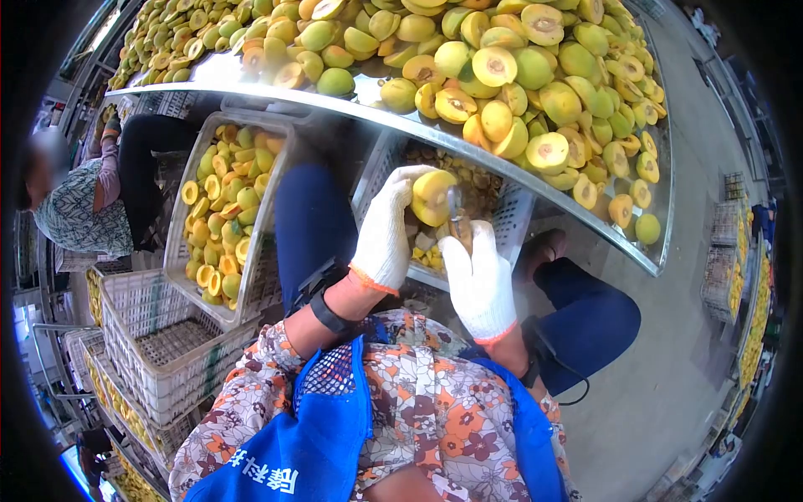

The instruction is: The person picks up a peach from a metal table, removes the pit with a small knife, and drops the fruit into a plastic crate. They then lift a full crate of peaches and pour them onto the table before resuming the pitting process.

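Note:
My left hand (pixel 385 230), in a white knit glove, grips a yellow peach half (pixel 432 197) by its edge. In my gloved right hand (pixel 483 289) is a pitting knife (pixel 454 203) with a metal end and a brownish handle, its metal touching or nearly touching the cut side of the peach half. My fingers hide part of the handle. Below both hands stands a light plastic crate (pixel 512 219) with peach pits and yellow scraps inside.
A metal table (pixel 368 107) heaped with halved peaches (pixel 552 100) spans the front. To the left are a crate of peach halves (pixel 226 209) and stacked white crates (pixel 159 335). Another person (pixel 84 205) sits at far left. More loaded crates (pixel 723 259) line the right.

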`<state>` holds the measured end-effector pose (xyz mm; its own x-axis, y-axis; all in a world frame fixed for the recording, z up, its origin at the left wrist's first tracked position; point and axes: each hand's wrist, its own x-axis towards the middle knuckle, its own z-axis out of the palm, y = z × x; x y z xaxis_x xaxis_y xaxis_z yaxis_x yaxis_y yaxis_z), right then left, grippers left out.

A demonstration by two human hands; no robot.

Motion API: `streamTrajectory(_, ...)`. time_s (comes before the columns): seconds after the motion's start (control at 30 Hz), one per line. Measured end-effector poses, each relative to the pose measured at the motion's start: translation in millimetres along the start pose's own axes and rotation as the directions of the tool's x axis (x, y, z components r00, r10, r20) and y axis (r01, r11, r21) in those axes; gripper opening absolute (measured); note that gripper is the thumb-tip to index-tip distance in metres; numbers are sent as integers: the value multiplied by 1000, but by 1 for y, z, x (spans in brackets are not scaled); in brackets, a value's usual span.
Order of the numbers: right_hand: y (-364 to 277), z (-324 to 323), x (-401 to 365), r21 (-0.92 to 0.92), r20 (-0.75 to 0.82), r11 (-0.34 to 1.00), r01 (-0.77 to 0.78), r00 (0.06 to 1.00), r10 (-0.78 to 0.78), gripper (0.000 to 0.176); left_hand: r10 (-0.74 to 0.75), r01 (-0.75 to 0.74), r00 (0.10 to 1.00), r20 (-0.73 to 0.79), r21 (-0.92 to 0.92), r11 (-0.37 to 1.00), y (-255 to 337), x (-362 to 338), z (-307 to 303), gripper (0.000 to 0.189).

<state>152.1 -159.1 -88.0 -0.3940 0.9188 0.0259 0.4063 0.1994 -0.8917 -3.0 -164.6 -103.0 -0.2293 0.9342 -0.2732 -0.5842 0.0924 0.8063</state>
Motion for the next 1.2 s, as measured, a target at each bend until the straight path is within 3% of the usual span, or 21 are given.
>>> streamTrajectory(0.1,2,0,-1,-45,15,999,19,1000,-18,28,-10,10,1000,-12,3,1000,-5,2,-2,41)
streamTrajectory(0.17,2,0,-2,-97,42,993,67,997,-63,26,118,-120,993,19,158,980,-8,1,-3,39)
streamTrajectory(0.23,2,0,-3,-177,93,980,86,993,-70,21,140,-139,990,16,245,960,-6,0,-1,39)
streamTrajectory(0.3,5,1,-4,-172,101,981,90,992,-73,21,160,-156,987,14,329,931,-7,0,0,39)
streamTrajectory(0.37,6,0,-3,-169,108,981,95,991,-78,20,313,-316,947,75,401,860,-10,3,-1,32)
streamTrajectory(0.47,7,-3,-3,-155,128,975,160,982,-141,20,397,-390,912,104,520,760,-6,3,2,31)
streamTrajectory(0.53,10,-5,-2,-375,145,832,409,912,-384,21,399,-393,910,111,537,746,-4,3,4,33)
streamTrajectory(0.6,13,-5,-4,-380,108,810,446,891,-440,22,400,-395,909,118,553,734,1,6,2,34)
streamTrajectory(0.63,16,-5,-5,-388,74,785,483,865,-496,23,323,-370,928,185,566,737,6,11,-3,40)
streamTrajectory(0.67,19,-7,-4,-388,72,786,482,866,-496,23,242,-345,938,250,581,737,10,15,-6,46)
streamTrajectory(0.73,25,-11,-2,-309,124,827,471,882,-456,25,227,-334,940,256,544,770,15,18,-2,49)
streamTrajectory(0.8,22,-9,1,-339,120,805,486,871,-476,25,127,-207,971,204,441,873,27,15,15,45)
streamTrajectory(0.9,19,-4,0,-331,97,818,470,879,-466,24,245,-318,948,204,543,777,13,19,13,30)
streamTrajectory(0.97,19,-3,-3,-289,80,845,450,891,-447,23,240,-293,956,169,574,764,6,21,12,26)
streamTrajectory(1.0,19,-4,-6,-66,155,991,118,982,-107,23,255,-300,953,161,597,745,3,21,10,25)
streamTrajectory(1.03,20,-4,-8,116,301,958,-261,929,217,24,190,-232,973,134,578,782,3,22,8,27)
streamTrajectory(1.07,19,-4,-9,116,305,963,-244,931,200,24,165,-202,979,117,558,805,1,22,8,27)
streamTrajectory(1.1,19,-4,-10,449,374,766,-460,875,307,25,172,-199,980,101,566,800,1,21,9,27)
streamTrajectory(1.13,18,-4,-9,682,479,416,-602,797,367,26,177,-194,980,87,574,795,1,19,11,26)
streamTrajectory(1.17,-1,-10,-5,669,540,343,-659,748,385,30,206,-223,974,97,587,778,1,16,16,24)
streamTrajectory(1.2,-5,-11,-3,669,540,351,-655,753,374,30,264,-266,960,97,616,742,-1,16,16,24)
